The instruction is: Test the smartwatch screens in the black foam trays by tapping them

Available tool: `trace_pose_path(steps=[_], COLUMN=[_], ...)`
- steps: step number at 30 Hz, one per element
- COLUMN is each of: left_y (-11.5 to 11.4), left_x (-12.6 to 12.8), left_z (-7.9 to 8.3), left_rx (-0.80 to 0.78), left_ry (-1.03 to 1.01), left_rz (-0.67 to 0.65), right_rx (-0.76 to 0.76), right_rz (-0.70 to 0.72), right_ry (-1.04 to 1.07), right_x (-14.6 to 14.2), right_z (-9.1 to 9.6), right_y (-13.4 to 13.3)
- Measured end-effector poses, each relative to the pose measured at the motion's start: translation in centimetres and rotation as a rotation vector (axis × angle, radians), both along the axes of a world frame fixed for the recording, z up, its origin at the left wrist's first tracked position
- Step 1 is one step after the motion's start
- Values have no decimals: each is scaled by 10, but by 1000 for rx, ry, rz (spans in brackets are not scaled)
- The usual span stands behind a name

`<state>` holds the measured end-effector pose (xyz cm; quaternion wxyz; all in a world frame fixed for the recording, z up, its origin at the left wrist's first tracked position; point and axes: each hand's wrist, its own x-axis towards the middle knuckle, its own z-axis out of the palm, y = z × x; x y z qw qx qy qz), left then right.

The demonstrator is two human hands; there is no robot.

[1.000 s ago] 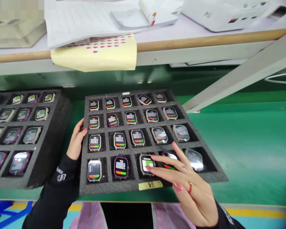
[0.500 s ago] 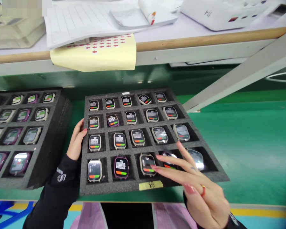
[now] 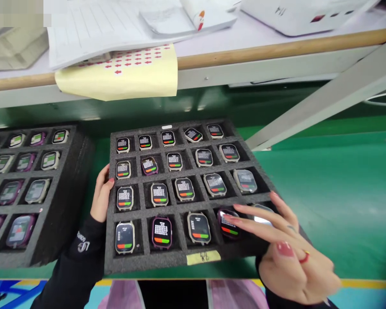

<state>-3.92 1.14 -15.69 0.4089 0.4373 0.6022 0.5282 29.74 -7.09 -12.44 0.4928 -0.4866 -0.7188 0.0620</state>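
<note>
A dark grey foam tray (image 3: 154, 261) with rows of compartments lies before me, each holding a smartwatch without a strap. Most of the watch screens are lit with white text and a red-and-green bar. My left hand (image 3: 100, 195) grips the tray's left side, with some fingers hidden behind it. Over the front right of the tray, my right hand (image 3: 294, 257) has its fingers stretched out and holds nothing. Its fingertips reach over a purple watch (image 3: 228, 229) in the front row. The hand partly covers the corner watch (image 3: 261, 214) beside that one.
A second foam tray (image 3: 59, 214) of watches stands to the left. Behind is a raised shelf (image 3: 244, 56) bearing papers (image 3: 93, 30), with a yellow sheet (image 3: 141, 79) hanging over its edge. A slanting grey post (image 3: 309, 107) rises at the right from the green surface (image 3: 341, 180).
My right hand has moved right, from the third front-row watch to the purple one and the corner. My left hand stays on the tray's side. The view has shifted slightly.
</note>
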Motion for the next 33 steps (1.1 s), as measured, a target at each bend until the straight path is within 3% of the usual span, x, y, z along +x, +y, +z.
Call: trace_pose_path(steps=[3,10,14,20,22,26,33], left_y=[1,0,0,-5,-15,-49,-115], left_x=[1,3,4,3,5,7,14], left_z=[-3,-2,-1,2,4,4,0], left_rx=[8,3,18,-39,-86,-115,-86], left_ry=[-22,-19,-7,-69,-132,-198,-296], left_rz=[11,26,10,5,9,28,81], right_rx=[10,-44,-128,-173,-162,-166,-125], right_rz=[57,247,357,677,733,717,619], right_ry=[22,-304,-241,-185,-198,-258,-127], right_x=[0,4,-6,-44,-55,-63,-50], right_z=[3,15,20,26,26,25,27], right_y=[0,11,10,-3,-5,-5,-10])
